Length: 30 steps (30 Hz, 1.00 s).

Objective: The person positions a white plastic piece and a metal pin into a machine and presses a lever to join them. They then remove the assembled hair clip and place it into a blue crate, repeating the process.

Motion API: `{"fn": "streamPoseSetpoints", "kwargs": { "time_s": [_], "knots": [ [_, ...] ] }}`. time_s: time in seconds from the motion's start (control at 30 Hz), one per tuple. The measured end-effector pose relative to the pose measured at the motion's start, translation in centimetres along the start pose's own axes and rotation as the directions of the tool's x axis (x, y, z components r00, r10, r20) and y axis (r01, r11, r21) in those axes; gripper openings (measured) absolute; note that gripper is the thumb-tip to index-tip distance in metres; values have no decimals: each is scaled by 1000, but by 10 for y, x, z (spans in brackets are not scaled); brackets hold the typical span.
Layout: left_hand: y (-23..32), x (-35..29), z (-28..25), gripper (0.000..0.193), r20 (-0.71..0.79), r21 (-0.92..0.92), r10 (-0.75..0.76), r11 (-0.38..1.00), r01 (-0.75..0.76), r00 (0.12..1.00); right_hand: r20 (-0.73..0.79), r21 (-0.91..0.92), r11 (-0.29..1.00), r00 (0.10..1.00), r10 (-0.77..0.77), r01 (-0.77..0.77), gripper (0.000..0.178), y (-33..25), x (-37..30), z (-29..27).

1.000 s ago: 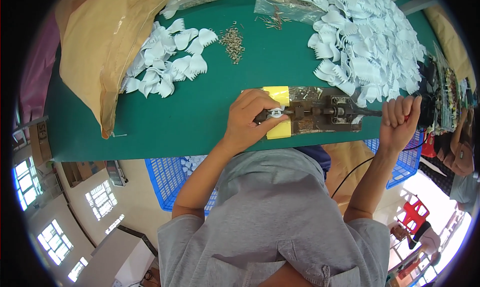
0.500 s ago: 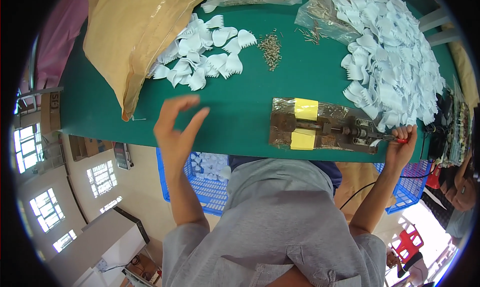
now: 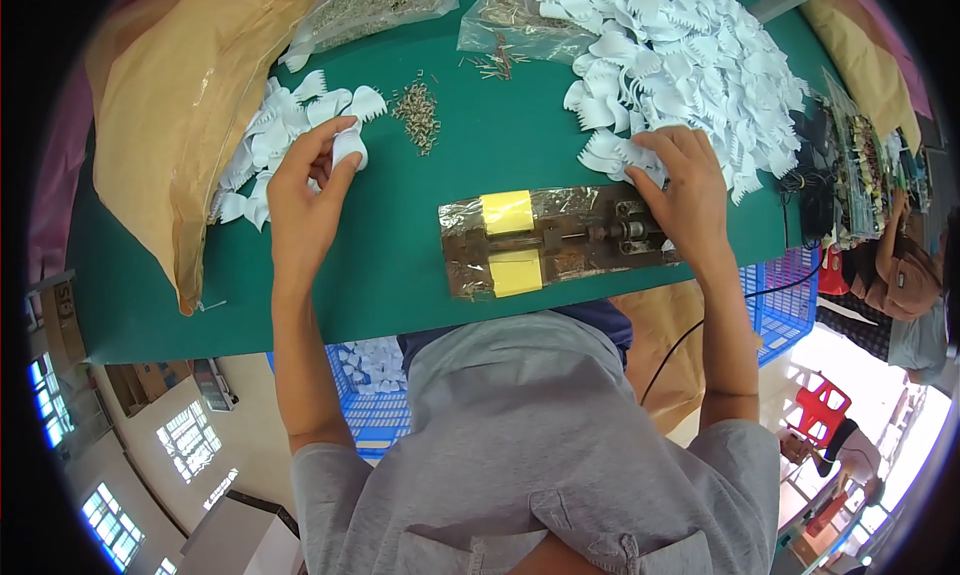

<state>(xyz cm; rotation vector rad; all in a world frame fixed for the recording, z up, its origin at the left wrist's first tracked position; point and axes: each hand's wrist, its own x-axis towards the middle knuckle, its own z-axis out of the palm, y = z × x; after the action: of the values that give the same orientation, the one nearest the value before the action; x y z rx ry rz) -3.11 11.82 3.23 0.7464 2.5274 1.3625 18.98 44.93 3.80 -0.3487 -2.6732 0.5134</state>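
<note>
While right fingers (image 3: 672, 147) apart at white pile (image 3: 700, 75), white piece (image 3: 349, 147) between pinched left fingers (image 3: 322, 135).

White toothed pieces (image 3: 268, 135) lying across a green table (image 3: 390, 225)
The left hand (image 3: 303, 190) is pinching one piece (image 3: 349, 148); the right hand (image 3: 692, 187) is curving beside the larger pile (image 3: 690, 70).

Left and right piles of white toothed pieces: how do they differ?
The right pile is far larger than the left pile. The left pile lies by the tan sack; the right pile lies beside a clear bag. At the left pile, the left hand pinches a white toothed piece; at the right pile's near edge, the right hand has thumb and fingers apart. Both piles lie loose on the green table.
</note>
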Motion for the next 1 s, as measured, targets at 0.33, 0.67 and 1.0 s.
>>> {"fn": "streamPoseSetpoints", "kwargs": {
  "time_s": [0.33, 0.67, 1.0],
  "knots": [
    [59, -119, 73, 25, 161, -104, 333, 942, -319, 929, 156, -580, 769, 963, -218, 268, 9, 5, 24, 12],
    [37, -102, 110, 29, -28, 317, 581, 777, -545, 813, 313, 361, 928, 926, -212, 91, 13, -67, 21, 42],
    [7, -96, 124, 72, 39, -223, 155, 964, -142, 987, 586, 434, 900, 748, -312, 35, 25, -65, 24, 33]
  ]
}}
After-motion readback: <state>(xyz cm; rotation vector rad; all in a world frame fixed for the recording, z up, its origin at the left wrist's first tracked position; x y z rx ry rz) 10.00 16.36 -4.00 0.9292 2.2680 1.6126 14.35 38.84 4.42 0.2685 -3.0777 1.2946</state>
